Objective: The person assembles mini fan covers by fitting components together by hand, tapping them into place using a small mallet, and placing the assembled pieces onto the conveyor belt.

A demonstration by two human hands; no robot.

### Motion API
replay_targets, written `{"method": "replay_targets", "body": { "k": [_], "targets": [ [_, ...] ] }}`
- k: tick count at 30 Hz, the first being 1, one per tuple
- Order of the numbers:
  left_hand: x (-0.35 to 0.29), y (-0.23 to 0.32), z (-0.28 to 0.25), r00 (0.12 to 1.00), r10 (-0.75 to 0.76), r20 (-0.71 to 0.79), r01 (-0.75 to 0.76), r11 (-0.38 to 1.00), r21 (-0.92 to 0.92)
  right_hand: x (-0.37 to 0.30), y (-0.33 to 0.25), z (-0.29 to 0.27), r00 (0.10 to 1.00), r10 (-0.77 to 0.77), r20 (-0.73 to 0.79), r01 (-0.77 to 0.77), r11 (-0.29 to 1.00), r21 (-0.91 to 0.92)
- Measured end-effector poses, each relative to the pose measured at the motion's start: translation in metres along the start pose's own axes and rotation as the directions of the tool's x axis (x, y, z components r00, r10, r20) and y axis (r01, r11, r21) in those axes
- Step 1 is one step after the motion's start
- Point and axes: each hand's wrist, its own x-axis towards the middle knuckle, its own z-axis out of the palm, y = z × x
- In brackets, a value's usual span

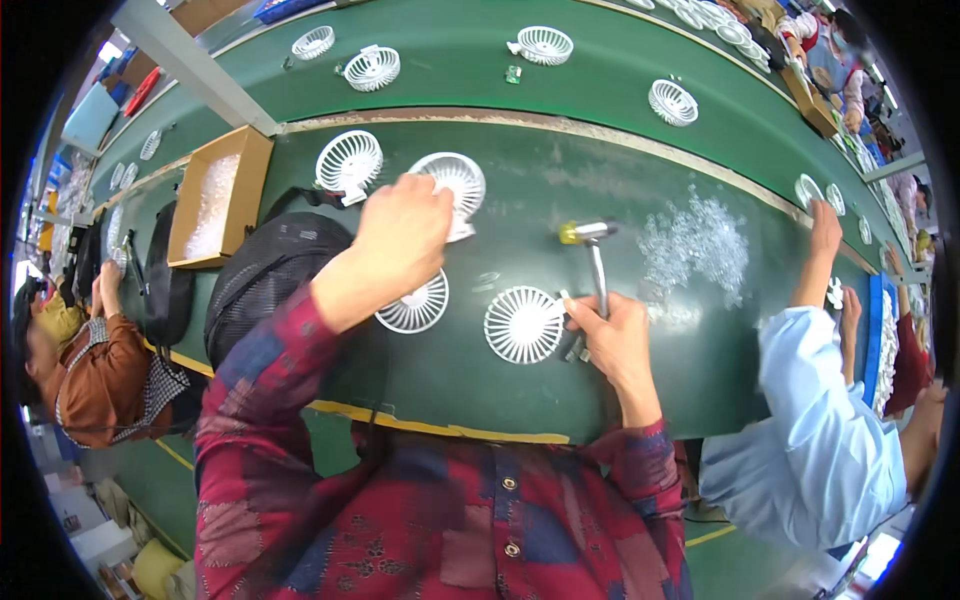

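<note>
The right grip (pixel 612 345) is closed round the lower handle of a hammer (pixel 599 272), whose head, yellow at one end, stands beyond the fingers. Just left of this grip a round white slatted part (pixel 525 325) lies on the green bench (pixel 590 170), its tab reaching to the thumb; I cannot tell whether they touch.

The left grip (pixel 405 225) is curled in front of a second slatted part (pixel 466 183); how far it is open, and whether it has hold of that part, I cannot tell. A third slatted part (pixel 350 160) lies beyond it to the left, and a fourth (pixel 417 305) nearer the body, below it.

Between the grips are a few clear pieces (pixel 487 281). Right of the hammer is a loose clear heap (pixel 697 245). Left of the left grip are a black mesh item (pixel 275 270) and, farther out, a cardboard box (pixel 254 182) of clear bits. Beyond both grips, a green belt (pixel 610 85) carries more white parts (pixel 545 46). Well right, a co-worker's light-blue sleeve (pixel 800 355) reaches forward.
</note>
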Motion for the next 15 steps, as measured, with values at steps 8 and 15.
{"method": "replay_targets", "body": {
  "k": [8,15],
  "targets": [
    [-0.071,0.090,0.006,0.946,0.254,-0.200,-0.317,0.846,-0.428,-0.012,-0.015,0.001,0.996,-0.090,0.011,0.089,0.944,-0.318],
    [-0.081,0.101,0.027,0.932,0.166,-0.323,-0.284,0.887,-0.363,-0.053,-0.007,-0.022,0.914,-0.369,-0.166,0.340,0.923,-0.183]
  ]
}}
